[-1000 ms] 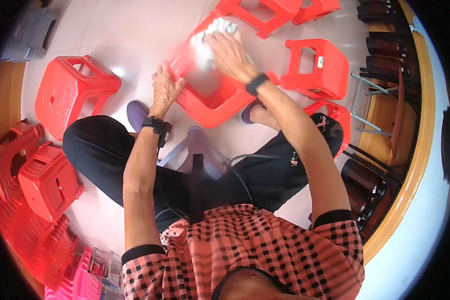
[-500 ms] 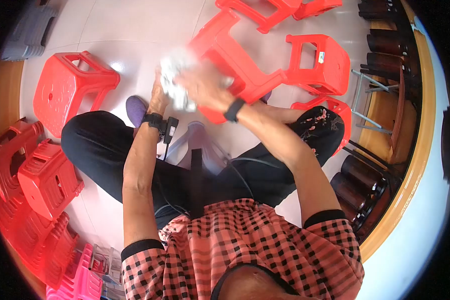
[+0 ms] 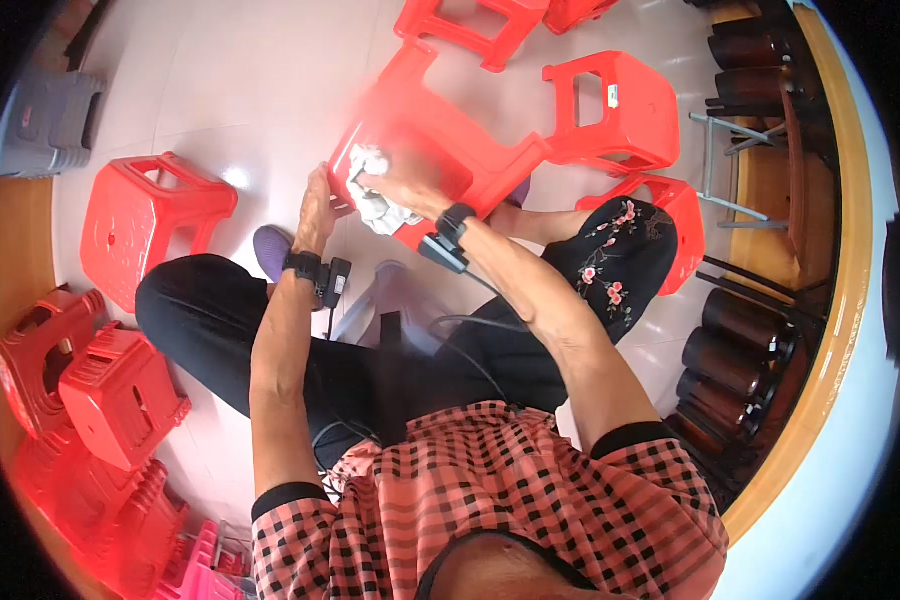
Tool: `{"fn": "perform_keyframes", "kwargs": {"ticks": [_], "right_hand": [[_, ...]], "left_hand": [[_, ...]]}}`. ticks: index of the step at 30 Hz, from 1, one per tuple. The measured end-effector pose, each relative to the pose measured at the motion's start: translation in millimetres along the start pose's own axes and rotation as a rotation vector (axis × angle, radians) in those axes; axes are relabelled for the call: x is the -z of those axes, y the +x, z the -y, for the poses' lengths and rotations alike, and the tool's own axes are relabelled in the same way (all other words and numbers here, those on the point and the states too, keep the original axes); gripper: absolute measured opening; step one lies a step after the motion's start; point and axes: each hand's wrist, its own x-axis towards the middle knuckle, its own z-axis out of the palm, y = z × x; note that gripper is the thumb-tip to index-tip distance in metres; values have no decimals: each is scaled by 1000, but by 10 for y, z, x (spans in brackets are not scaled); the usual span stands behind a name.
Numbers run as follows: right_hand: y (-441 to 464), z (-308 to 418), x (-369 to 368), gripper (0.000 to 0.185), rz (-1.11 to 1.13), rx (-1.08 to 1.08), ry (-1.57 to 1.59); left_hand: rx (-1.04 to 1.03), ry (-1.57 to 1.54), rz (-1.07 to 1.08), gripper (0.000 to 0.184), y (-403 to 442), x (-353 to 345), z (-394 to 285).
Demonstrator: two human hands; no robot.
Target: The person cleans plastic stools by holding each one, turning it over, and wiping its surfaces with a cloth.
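A red plastic stool (image 3: 440,160) lies tipped over between my knees, its legs pointing away to the upper left and right. My left hand (image 3: 317,208) grips the stool's near left edge, its fingers partly hidden behind the rim. With my right hand (image 3: 402,192) I press a crumpled white cloth (image 3: 375,212) against the stool's red surface. My fingers are closed on the cloth and partly covered by its folds.
Red stools stand to the left (image 3: 120,225) and right (image 3: 630,115). More red stools (image 3: 120,400) are stacked at lower left. Grey stacked stools (image 3: 45,120) sit at upper left. Dark cylindrical objects (image 3: 735,350) line the shelf at right. A cable hangs near my lap.
The cloth and my right hand have come down onto the stool from a blurred position left of it. My left hand has moved from the cloth to the stool's edge.
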Motion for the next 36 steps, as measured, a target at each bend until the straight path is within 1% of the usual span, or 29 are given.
{"fn": "perform_keyframes", "kwargs": {"ticks": [2, 3, 4, 5, 8, 9, 10, 11, 12, 13, 14, 16, 19, 22, 23, 26, 27, 29, 31, 32, 33, 34, 35, 36], "right_hand": [[-38, 126, 46, 65, 72, -83, 79], [-91, 189, 54, 56, -18, -23, -100], [-92, 161, 83, 54, 21, -11, 74], [-89, 116, 109, 53, 64, 2, 248], [-93, -27, 203, 47, 205, 39, 729], [-114, -67, 248, 44, 256, 45, 863], [-164, -43, 323, 41, 308, 53, 996], [-256, -37, 429, 36, 360, 85, 1055], [-315, -8, 487, 35, 317, 73, 1063], [-355, 7, 536, 35, 272, 62, 1070], [-375, 8, 575, 34, 226, 52, 1077], [-352, -123, 590, 35, 219, 42, 1138], [-356, -223, 646, 40, 241, -7, 1265], [-485, -174, 724, 45, 234, 7, 1249], [-431, -349, 714, 49, 267, -47, 1205], [-559, -300, 767, 50, 241, -91, 1118], [-580, -320, 798, 52, 281, -140, 1075], [-606, -283, 824, 53, 268, -107, 1102], [-591, -271, 853, 53, 287, -29, 1113], [-580, -276, 879, 53, 311, 29, 1110], [-590, -224, 926, 52, 260, 73, 1042], [-605, -165, 982, 51, 208, 117, 971], [-657, -109, 1059, 48, 102, 107, 917], [-599, -194, 1081, 38, -91, 87, 879]], "left_hand": [[49, 2, -43, 64, 111, 135, 26], [55, -27, -55, 64, 92, 134, -21], [61, -60, -70, 65, 73, 126, -59], [77, -98, -82, 69, 66, 118, -100], [56, -53, -118, 75, 69, 175, -186], [-2, 11, -138, 71, 131, 254, -181], [-131, 151, -156, 69, 102, 250, -242], [-262, 290, -176, 66, 75, 264, -324], [-391, 431, -193, 65, 50, 274, -379], [-494, 692, -257, 61, 172, 341, -423], [-550, 783, -199, 60, 278, 409, -461], [-660, 963, -79, 59, 303, 403, -617], [-541, 844, 127, 58, 211, 169, -737], [-307, 766, 290, 66, 137, 18, -641], [-353, 737, 370, 66, 114, 6, -543], [-251, 715, 315, 67, 202, -33, -276], [-140, 531, 314, 59, -10, -192, -451], [-240, 446, 324, 51, -94, -229, -498], [-322, 371, 268, 42, -351, -361, -727], [-349, 334, 211, 40, -680, -551, -964], [-379, 298, 154, 40, -849, -657, -1097], [-404, 435, 169, 39, -828, -615, -1117], [-427, 567, 181, 39, -793, -528, -1117], [-450, 695, 191, 39, -767, -474, -1100]]}}
